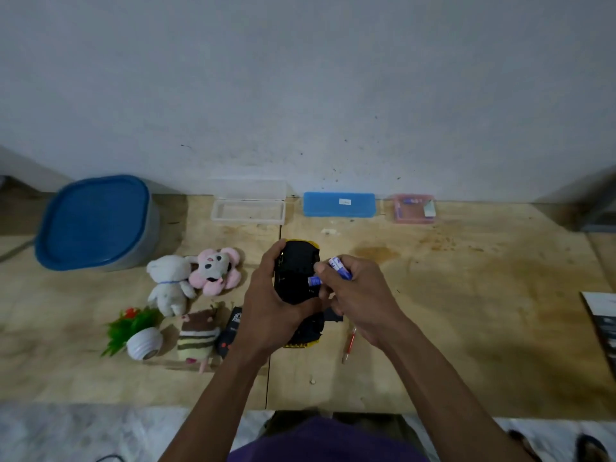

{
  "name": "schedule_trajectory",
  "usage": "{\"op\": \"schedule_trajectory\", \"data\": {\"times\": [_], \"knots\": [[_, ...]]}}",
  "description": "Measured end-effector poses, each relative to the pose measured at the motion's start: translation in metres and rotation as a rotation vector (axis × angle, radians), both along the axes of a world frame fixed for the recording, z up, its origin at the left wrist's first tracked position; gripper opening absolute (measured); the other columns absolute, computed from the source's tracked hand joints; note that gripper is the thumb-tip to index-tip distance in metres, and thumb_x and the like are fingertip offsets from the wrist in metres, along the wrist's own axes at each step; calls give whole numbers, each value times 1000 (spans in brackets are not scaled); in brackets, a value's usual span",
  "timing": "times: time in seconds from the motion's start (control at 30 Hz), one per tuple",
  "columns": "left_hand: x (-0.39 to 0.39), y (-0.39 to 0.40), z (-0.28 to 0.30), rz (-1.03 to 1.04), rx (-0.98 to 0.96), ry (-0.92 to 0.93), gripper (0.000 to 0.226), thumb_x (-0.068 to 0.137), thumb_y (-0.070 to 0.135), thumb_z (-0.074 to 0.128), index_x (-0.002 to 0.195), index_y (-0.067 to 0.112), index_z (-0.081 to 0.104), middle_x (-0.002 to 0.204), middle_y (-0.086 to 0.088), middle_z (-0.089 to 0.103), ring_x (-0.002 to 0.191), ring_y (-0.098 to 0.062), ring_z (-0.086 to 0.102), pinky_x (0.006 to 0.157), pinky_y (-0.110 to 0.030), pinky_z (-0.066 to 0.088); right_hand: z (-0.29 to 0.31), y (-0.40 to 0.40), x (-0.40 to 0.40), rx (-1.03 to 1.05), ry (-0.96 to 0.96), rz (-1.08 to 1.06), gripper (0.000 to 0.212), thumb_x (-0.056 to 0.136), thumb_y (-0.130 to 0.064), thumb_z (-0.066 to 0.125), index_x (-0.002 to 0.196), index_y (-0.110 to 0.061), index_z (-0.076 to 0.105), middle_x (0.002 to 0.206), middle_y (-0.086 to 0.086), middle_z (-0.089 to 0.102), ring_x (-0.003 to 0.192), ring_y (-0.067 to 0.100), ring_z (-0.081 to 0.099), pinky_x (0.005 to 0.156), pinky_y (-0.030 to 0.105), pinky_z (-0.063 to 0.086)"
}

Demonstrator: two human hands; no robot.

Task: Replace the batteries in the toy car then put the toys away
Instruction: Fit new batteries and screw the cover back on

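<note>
Head view: boxy black-and-yellow toy car [296, 271] in left hand [271, 315], cylindrical batteries [340, 267] in right hand [361, 295].

— What is hidden on the toy car [296, 275]?
— Its middle is covered by the left hand [271, 311], and the battery slot is partly blocked by the right hand [358, 295].
— Can the batteries [340, 267] be counted?
— Perhaps two in the fingers; the labels are too blurred to be read.
— Anything cut off?
— A dark booklet [605, 323] is clipped by the right edge. The contents of the pink box [414, 209] are too small to be told.
</note>
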State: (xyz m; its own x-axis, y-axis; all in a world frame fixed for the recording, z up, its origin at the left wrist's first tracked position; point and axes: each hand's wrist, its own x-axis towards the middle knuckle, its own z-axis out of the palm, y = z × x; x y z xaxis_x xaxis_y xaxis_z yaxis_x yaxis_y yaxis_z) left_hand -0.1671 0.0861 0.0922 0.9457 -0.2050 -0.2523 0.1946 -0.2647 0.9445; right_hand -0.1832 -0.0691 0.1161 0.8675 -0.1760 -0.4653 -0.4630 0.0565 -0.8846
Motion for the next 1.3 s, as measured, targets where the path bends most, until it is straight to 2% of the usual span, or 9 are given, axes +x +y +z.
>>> {"op": "schedule_trajectory", "data": {"times": [0.17,0.33,0.47,0.6,0.77,0.83,1.03,1.2,1.3], "knots": [[-6,10,0,-12,42,-48,101,60,40,92,146,43,39,135,18,57,117,-6,64,95,-41,58,-4,18,-6,-199,-18,-2,30,97,-36,62,80,-12,66,62,2,68,51,8,58,55,30,53],[-9,19,0,-17,68,-78,96,68,15,93,146,35,41,118,38,59,107,12,62,85,-18,56,-3,27,-8,-246,-40,-7,13,97,-27,64,91,-15,66,62,-4,68,54,6,65,58,31,57],[-9,24,2,-32,90,-95,95,66,12,94,141,36,41,112,52,53,104,20,58,80,-7,51,1,31,-5,-328,-32,4,25,99,-37,59,92,-13,61,72,4,71,54,6,67,60,38,60],[-9,28,3,-29,71,-53,102,63,14,96,147,34,40,118,43,57,110,10,61,89,-25,57,5,32,-4,-352,-10,41,32,96,-37,64,86,-7,57,70,7,72,49,3,64,62,39,59],[-10,33,7,-32,5,-4,104,65,6,94,148,35,39,112,49,55,103,11,64,81,-26,61,4,28,-4,-324,-26,48,35,86,-15,77,68,-15,47,70,4,74,65,8,72,71,43,59],[-10,35,9,-30,-40,40,103,66,1,93,146,38,40,109,50,56,101,6,67,76,-28,62,3,28,-4,-322,-62,-23,42,80,-14,83,65,-15,43,67,1,72,66,9,71,66,35,56],[-9,39,19,-79,-163,120,109,62,-15,88,145,36,39,110,34,60,91,-8,74,68,-24,60,-2,28,-7,-297,-118,-65,42,81,-4,78,61,-15,43,80,5,76,83,11,75,77,47,61],[-9,41,23,-105,-208,163,111,60,-17,88,139,46,42,129,14,53,102,-19,71,71,-29,61,0,29,-10,-187,-121,-206,43,79,-8,82,67,-9,40,80,3,78,61,5,69,56,32,49],[-8,41,25,-121,-219,161,111,60,-16,88,137,50,42,134,9,51,108,-22,68,76,-34,62,3,31,-12,-220,-141,-223,45,84,-9,77,63,-13,38,78,2,78,67,7,72,60,29,45]]}}
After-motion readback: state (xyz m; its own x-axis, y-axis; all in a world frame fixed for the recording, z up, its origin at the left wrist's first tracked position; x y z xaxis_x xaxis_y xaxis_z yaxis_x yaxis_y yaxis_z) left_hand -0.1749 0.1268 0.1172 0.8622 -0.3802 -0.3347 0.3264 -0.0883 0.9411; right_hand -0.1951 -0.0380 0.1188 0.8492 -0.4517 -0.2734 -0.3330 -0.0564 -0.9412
